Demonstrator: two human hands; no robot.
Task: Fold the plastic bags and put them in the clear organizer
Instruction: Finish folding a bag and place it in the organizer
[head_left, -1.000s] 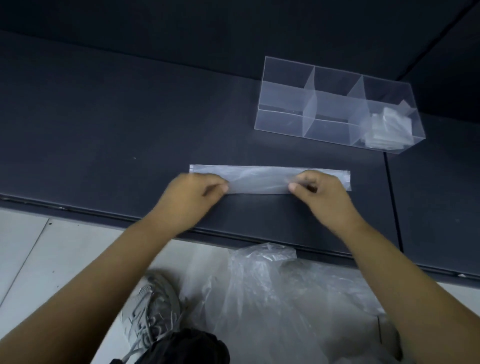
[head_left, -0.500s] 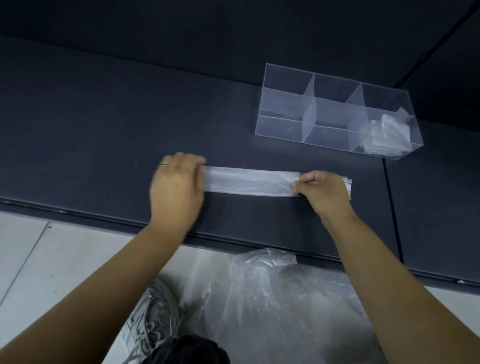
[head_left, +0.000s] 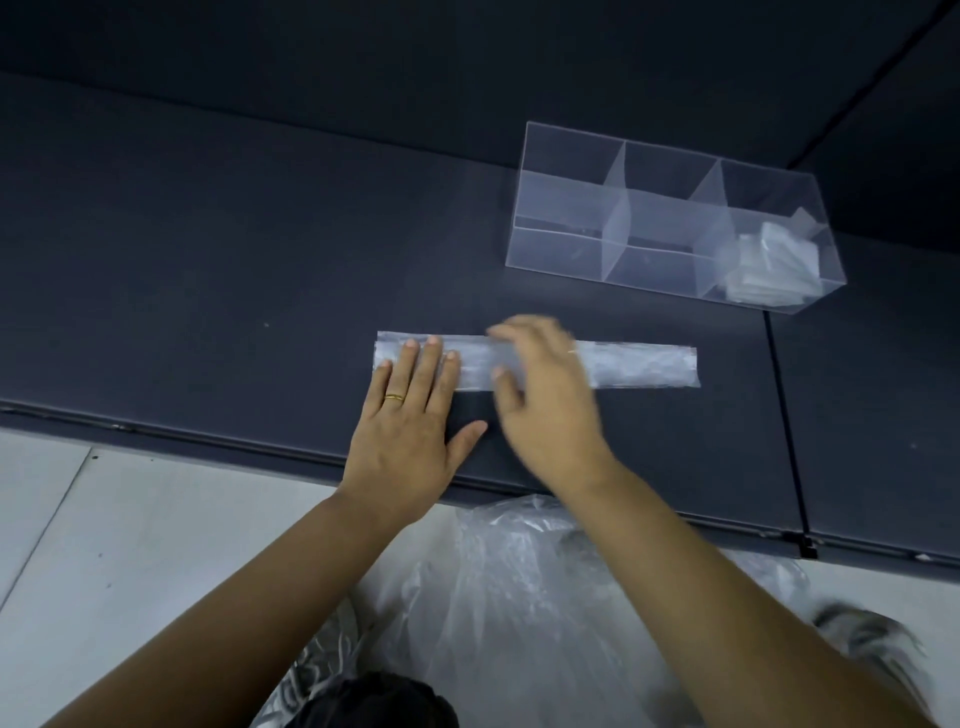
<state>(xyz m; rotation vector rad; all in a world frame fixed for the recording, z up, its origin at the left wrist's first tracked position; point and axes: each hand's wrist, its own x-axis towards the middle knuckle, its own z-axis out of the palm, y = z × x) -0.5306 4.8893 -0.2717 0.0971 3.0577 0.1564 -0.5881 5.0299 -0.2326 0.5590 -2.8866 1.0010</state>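
Head view: fingers (head_left: 432, 366) of the L hand (head_left: 410, 431) lie straight and slightly spread, flat on the L end of the bag strip (head_left: 641, 366), pressing it to the bench (head_left: 208, 260). The thumb sticks out to the R, on bare bench below the strip. There is a gold ring (head_left: 394, 398) on one finger. The R hand (head_left: 548, 400) is over the middle of the strip and blurred. Its fingers look loosely together and a bit bent, w/ nothing pinched. Can't tell whether they touch the plastic.

The strip is a plastic bag folded long and narrow. It lies flat, approx parallel to the bench's near edge, and its R half is uncovered.

The clear organizer (head_left: 563, 244) stands farther back and to the R, well apart from the strip. It has three compts in a row. The R compt holds a small stack of folded bags (head_left: 769, 265). The L and middle compts show only clear walls.

A seam (head_left: 779, 415) btwn bench panels runs just R of the strip's end. Below the bench edge, a crumpled heap of loose bags (head_left: 519, 597) sits on the pale tiled floor (head_left: 104, 545) btwn the forearms. A blurred shoe (head_left: 872, 644) shows at lower R.
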